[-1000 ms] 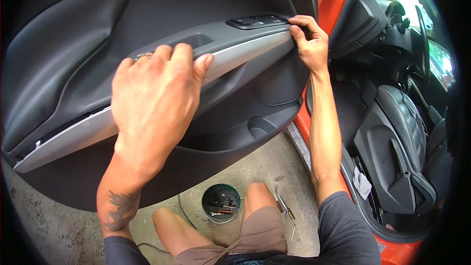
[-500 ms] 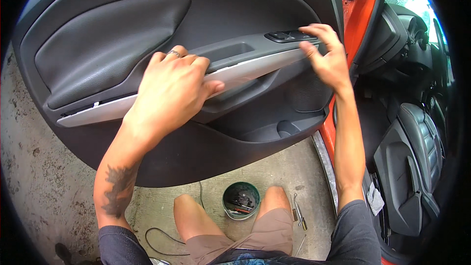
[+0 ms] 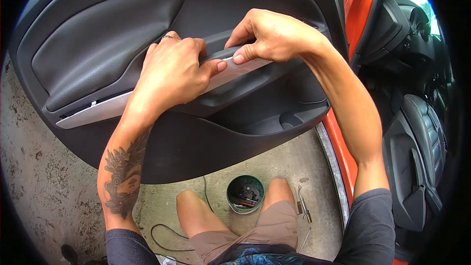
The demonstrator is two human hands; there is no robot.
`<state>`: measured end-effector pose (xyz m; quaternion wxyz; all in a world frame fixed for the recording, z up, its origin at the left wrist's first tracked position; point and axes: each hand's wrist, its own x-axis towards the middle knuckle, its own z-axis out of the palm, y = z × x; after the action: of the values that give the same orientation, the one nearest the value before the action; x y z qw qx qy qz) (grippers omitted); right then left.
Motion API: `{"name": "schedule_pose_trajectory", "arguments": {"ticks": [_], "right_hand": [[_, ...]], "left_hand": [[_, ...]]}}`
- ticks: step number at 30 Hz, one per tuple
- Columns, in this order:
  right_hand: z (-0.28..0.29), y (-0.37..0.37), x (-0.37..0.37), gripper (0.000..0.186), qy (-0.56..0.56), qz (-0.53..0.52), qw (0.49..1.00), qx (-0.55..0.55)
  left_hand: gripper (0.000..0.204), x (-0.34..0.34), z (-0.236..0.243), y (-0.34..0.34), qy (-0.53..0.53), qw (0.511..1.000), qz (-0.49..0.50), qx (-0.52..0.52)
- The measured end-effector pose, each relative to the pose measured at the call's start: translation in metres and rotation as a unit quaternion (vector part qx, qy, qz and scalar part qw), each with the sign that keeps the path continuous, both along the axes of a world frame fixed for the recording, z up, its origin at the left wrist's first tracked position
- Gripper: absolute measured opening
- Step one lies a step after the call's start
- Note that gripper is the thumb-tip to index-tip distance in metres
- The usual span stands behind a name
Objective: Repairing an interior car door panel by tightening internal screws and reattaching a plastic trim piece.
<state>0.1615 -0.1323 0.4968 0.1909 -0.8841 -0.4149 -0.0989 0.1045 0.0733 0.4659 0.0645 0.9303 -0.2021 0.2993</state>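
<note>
The fingers of the left hand [image 3: 171, 71] are curled over the top of the dark grey plastic armrest [image 3: 216, 54] of the car door, and its thumb presses on the front of the long silver plastic trim strip [image 3: 98, 110] that runs along the armrest, so this hand is closed in a grip on the armrest and strip together. The right hand [image 3: 272, 37] sits just beside it, nearly touching; its fingers are bent over the same upper edge and its thumb tip lies flat on the silver strip, also a closed grip. I think the two hands are so close together because this lets them pull or press one short part of the strip at a time. The strip is fixed across the middle of the large black inner door panel [image 3: 206, 147], from the left end low to the right end higher, and it is partly hidden under both hands. The panel belongs to the open orange car door [image 3: 360, 14], and beyond it, on the right, the black seat [image 3: 417, 157] shows inside the car. Below, on the rough concrete floor [image 3: 44, 176], a small round green container [image 3: 245, 194] with little tools in it stands between the person's knees, a few thin screwdrivers [image 3: 301, 206] lie near it, and a thin black cable [image 3: 162, 238] curls on the ground. No package, label or sign can be seen clearly anywhere.
</note>
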Motion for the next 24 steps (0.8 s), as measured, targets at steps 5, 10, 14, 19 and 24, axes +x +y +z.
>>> {"name": "schedule_pose_trajectory", "arguments": {"ticks": [5, 10, 14, 19, 24], "right_hand": [[0.001, 0.001, 0.005, 0.038, -0.006, -0.008, 1.000, -0.027], [0.011, -0.001, 0.009, 0.041, 0.025, 0.002, 0.997, -0.079], [0.026, -0.004, 0.020, 0.041, 0.107, 0.029, 0.978, -0.177], [0.039, 0.014, 0.016, 0.040, 0.094, 0.060, 0.969, -0.220], [0.014, 0.002, -0.014, 0.046, -0.305, -0.012, 0.912, -0.273]], "left_hand": [[0.042, 0.004, 0.004, -0.005, 0.030, 0.999, 0.026, 0.007], [0.044, 0.000, 0.017, -0.005, 0.125, 0.991, 0.022, -0.030], [0.050, 0.009, 0.006, -0.002, 0.091, 0.995, -0.026, -0.020], [0.064, 0.014, 0.014, -0.013, 0.158, 0.987, 0.035, 0.011], [0.065, 0.019, 0.008, -0.012, 0.122, 0.991, 0.034, 0.040]]}}
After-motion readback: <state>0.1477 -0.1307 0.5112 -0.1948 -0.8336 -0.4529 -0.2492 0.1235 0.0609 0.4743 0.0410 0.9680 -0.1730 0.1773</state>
